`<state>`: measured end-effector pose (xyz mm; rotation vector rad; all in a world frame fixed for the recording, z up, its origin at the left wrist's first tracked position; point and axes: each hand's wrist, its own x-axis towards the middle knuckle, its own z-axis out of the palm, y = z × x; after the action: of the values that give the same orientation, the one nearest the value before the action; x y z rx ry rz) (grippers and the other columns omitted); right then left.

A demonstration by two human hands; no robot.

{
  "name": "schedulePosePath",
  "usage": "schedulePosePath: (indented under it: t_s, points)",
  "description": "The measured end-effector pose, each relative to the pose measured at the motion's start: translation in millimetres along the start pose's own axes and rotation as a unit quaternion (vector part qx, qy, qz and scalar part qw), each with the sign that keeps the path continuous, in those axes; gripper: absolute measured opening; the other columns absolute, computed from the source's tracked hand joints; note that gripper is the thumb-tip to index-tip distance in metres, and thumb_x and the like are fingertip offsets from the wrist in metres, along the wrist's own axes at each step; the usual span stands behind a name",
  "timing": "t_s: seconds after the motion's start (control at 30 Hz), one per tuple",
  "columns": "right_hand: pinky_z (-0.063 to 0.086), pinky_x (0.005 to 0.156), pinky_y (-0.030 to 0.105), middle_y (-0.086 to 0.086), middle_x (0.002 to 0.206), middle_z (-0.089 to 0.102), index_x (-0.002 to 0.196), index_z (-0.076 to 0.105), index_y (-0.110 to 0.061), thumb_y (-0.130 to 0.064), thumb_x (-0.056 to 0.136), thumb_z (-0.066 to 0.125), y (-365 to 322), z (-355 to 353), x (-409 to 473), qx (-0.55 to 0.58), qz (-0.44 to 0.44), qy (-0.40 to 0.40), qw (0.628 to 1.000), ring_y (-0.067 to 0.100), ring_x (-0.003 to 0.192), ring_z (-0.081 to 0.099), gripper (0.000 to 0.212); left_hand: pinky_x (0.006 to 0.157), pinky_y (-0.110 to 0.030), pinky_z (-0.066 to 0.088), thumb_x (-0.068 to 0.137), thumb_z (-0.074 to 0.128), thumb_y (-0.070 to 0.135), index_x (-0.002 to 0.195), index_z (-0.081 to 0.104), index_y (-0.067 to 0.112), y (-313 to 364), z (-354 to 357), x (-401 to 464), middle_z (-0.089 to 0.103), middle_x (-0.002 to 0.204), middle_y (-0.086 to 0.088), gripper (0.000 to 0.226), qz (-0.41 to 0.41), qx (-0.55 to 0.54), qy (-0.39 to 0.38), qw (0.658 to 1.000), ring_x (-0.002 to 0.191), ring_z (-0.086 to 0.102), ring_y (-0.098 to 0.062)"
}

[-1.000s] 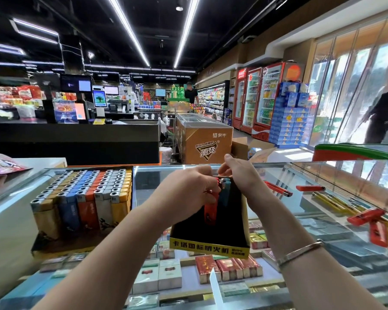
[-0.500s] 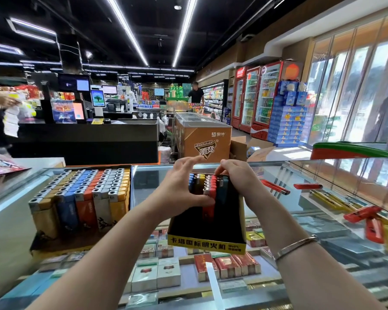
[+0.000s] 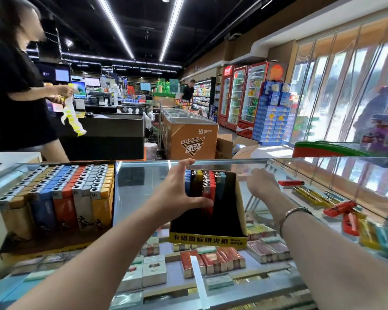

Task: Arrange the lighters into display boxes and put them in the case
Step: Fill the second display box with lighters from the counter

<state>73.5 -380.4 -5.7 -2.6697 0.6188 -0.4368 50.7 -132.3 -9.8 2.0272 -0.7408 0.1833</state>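
Shop interior, ceiling strip lights, drinks fridges at right, checkout behind. Glass-topped counter (image 3: 143, 186) in foreground, cigarette packs in the case beneath.

Display box (image 3: 211, 239), black inside with yellow front lip, on the glass at centre. Only the far end filled: a short block of lighters (image 3: 203, 182), blue, black, yellow, red, teal, standing upright. Most of the box floor bare.

Left hand (image 3: 177, 193) grasping that block, fingers over the far tops, thumb (image 3: 202, 201) pressed along the near face. Bracing job, by the look of it.

Right hand (image 3: 261, 183) released, fingers spread, holding nothing, just right of the box and pointed toward the loose lighters (image 3: 339, 208) scattered on the glass further right. One red lighter (image 3: 290, 182) nearest the fingertips.

Full display box (image 3: 54, 198) at left, rows packed tight; useful pattern for spacing.

Judgement on the step: fetch next loose lighter with right, seat upright against the held block, heads level with the row. Advisable to hold the left thumb firm until each new piece is snug, otherwise risk of the block toppling toward the bare end. Matching colour to its column probably wanted. Task early to middle: second box mostly unfilled, nothing yet moved into the case.
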Motion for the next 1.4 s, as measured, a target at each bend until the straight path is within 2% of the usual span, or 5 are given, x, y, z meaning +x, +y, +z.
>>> schedulePosePath:
  t_s: [0.33, 0.63, 0.8, 1.23, 1.4]
  points:
    - [0.046, 0.087, 0.040, 0.015, 0.122, 0.055, 0.122, 0.049, -0.008, -0.002, 0.091, 0.041, 7, -2, 7, -0.265, -0.126, -0.039, 0.955, 0.033, 0.109, 0.056, 0.032, 0.095, -0.026, 0.028, 0.060, 0.082, 0.045, 0.131, 0.021, 0.045, 2, 2, -2, 0.029, 0.145, 0.005, 0.094, 0.041, 0.058, -0.004, 0.997, 0.118, 0.028, -0.003]
    - [0.039, 0.076, 0.033, 0.010, 0.120, 0.056, 0.126, 0.047, -0.022, -0.005, 0.089, 0.043, 37, -22, 17, -0.282, -0.065, 0.003, 0.957, 0.028, 0.109, 0.056, 0.041, 0.103, -0.040, 0.033, 0.055, 0.077, 0.055, 0.135, 0.017, 0.043, 2, 5, -3, 0.025, 0.149, 0.005, 0.100, 0.036, 0.085, 0.006, 0.996, 0.131, 0.031, -0.016]
    - [0.040, 0.096, 0.044, 0.013, 0.145, 0.033, 0.136, 0.040, -0.012, -0.005, 0.090, 0.049, 53, -29, 19, -0.354, -0.002, -0.037, 0.935, 0.035, 0.130, 0.036, 0.047, 0.098, -0.040, 0.038, 0.046, 0.067, 0.066, 0.134, 0.018, 0.044, 5, 9, -2, 0.028, 0.148, 0.005, 0.103, 0.023, 0.085, 0.015, 0.996, 0.121, 0.034, -0.010]
    - [0.045, 0.076, 0.034, 0.012, 0.122, 0.054, 0.123, 0.050, -0.013, -0.004, 0.091, 0.043, 59, -26, 22, -0.343, -0.134, 0.072, 0.927, 0.032, 0.104, 0.058, 0.034, 0.099, -0.050, 0.043, 0.057, 0.078, 0.052, 0.125, 0.017, 0.053, 3, 10, 0, 0.029, 0.147, 0.005, 0.092, 0.007, 0.083, 0.010, 0.996, 0.125, 0.040, -0.021]
    - [0.052, 0.081, 0.036, 0.009, 0.116, 0.062, 0.120, 0.057, -0.012, -0.002, 0.089, 0.047, 50, -53, 17, -0.363, -0.004, 0.063, 0.929, 0.029, 0.105, 0.060, 0.034, 0.098, -0.048, 0.044, 0.059, 0.077, 0.052, 0.131, 0.016, 0.047, 4, 9, 0, 0.028, 0.148, 0.004, 0.095, 0.010, 0.094, 0.006, 0.995, 0.125, 0.041, -0.021]
